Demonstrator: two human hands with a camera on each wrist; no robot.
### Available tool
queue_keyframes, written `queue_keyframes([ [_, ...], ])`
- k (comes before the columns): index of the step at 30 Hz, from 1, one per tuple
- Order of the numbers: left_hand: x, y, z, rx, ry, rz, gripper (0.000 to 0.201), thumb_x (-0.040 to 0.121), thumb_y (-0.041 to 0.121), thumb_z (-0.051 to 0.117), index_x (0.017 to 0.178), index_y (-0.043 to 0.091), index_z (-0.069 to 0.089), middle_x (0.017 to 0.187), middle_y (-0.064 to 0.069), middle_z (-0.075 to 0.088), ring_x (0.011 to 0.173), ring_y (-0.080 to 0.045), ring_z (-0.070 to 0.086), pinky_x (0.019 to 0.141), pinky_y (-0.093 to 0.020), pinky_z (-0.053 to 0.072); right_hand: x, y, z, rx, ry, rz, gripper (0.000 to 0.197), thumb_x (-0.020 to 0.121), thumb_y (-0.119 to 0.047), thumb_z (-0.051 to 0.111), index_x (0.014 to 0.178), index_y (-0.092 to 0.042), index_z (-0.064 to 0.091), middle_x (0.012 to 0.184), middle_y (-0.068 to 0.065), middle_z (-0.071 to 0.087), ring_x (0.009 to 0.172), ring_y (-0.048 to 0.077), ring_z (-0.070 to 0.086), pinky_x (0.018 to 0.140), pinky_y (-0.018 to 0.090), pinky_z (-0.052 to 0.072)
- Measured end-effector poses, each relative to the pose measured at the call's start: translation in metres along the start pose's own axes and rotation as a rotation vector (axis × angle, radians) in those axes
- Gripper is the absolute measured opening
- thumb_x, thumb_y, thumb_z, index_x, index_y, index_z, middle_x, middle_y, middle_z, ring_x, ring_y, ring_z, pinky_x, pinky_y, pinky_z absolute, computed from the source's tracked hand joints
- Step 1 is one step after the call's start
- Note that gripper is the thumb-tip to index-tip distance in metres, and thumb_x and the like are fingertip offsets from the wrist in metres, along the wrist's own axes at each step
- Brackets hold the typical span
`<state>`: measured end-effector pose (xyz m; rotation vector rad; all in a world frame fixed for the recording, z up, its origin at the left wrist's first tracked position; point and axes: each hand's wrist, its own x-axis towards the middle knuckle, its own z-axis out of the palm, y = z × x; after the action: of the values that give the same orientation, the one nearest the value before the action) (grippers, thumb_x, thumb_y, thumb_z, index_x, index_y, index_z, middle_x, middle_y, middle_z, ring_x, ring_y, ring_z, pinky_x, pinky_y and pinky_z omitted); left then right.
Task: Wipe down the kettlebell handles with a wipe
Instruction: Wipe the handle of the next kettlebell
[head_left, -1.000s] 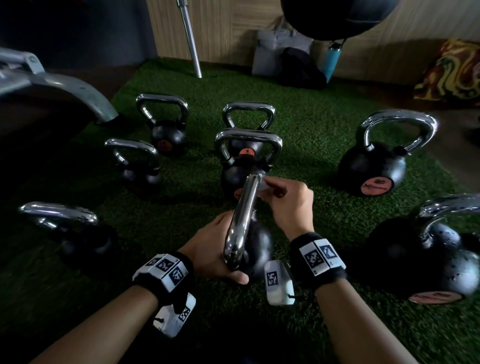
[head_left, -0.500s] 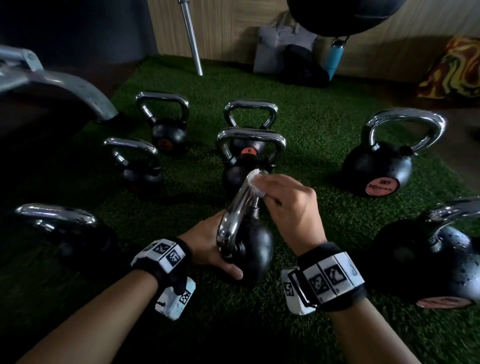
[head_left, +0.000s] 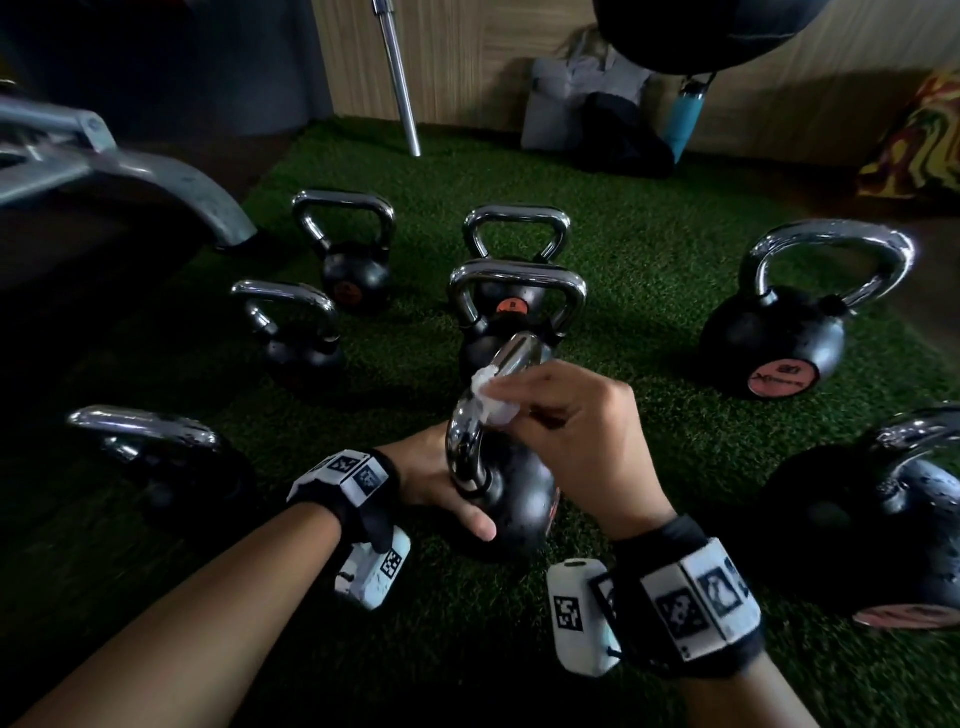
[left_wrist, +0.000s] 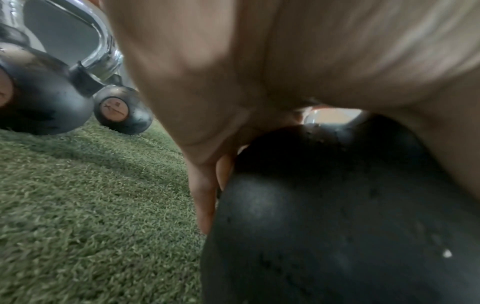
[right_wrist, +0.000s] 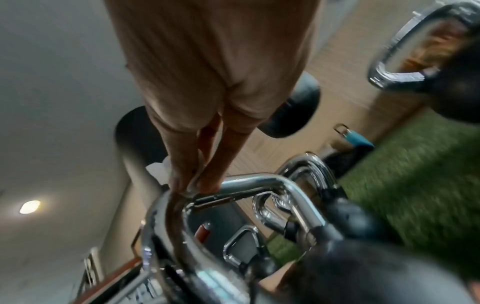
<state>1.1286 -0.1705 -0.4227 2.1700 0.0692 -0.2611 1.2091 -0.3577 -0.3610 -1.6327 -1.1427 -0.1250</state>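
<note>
Right hand (head_left: 576, 431) slid nearer along chrome handle (head_left: 470, 415), fingers pinching crumpled white wipe (head_left: 488, 397); left hand (head_left: 441, 483) cupping black kettlebell (head_left: 519, 499)

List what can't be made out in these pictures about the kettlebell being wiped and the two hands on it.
- Left hand fingers: head view, hidden behind the kettlebell; left wrist view shows only a blurred palm.
- Wipe: mostly covered by the right hand in head view; a mere scrap shows in right wrist view.
- Kettlebell's weight label: edge-on in head view, unreadable.
- Handle cleanliness: glare and motion blur, both views.
</note>
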Motion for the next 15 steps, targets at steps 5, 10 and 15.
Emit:
queue_keyframes([
  [5,0.002,0.009,-0.002,0.055,0.002,0.144,0.090,0.065,0.029,0.097,0.143,0.022,0.053,0.145,0.006,0.056,0.139,-0.016,0.049,0.117,-0.042,0.039,-0.013,-0.009,0.001,0.193,0.012,0.359,0.027,0.069,-0.010,0.093,0.092,-0.021,0.084,0.087,-0.010,0.079,0.079,0.005,0.075,0.076,0.025,0.061],
  [10,0.003,0.006,-0.003,0.075,-0.061,0.077,0.075,0.070,0.026,0.094,0.136,0.017,0.059,0.141,0.000,0.056,0.133,-0.013,0.052,0.115,-0.045,0.042,-0.028,-0.005,0.013,0.095,-0.058,0.434,0.026,0.066,-0.020,0.096,0.088,-0.026,0.084,0.079,-0.014,0.079,0.075,-0.002,0.074,0.075,0.024,0.061],
  [15,0.004,0.004,-0.002,0.038,-0.078,0.027,0.072,0.068,0.023,0.094,0.131,0.011,0.060,0.132,-0.003,0.064,0.127,-0.016,0.058,0.112,-0.045,0.044,-0.033,-0.002,0.015,0.079,-0.032,0.417,0.025,0.066,-0.020,0.096,0.087,-0.026,0.084,0.078,-0.014,0.079,0.073,-0.004,0.073,0.072,0.018,0.058],
])
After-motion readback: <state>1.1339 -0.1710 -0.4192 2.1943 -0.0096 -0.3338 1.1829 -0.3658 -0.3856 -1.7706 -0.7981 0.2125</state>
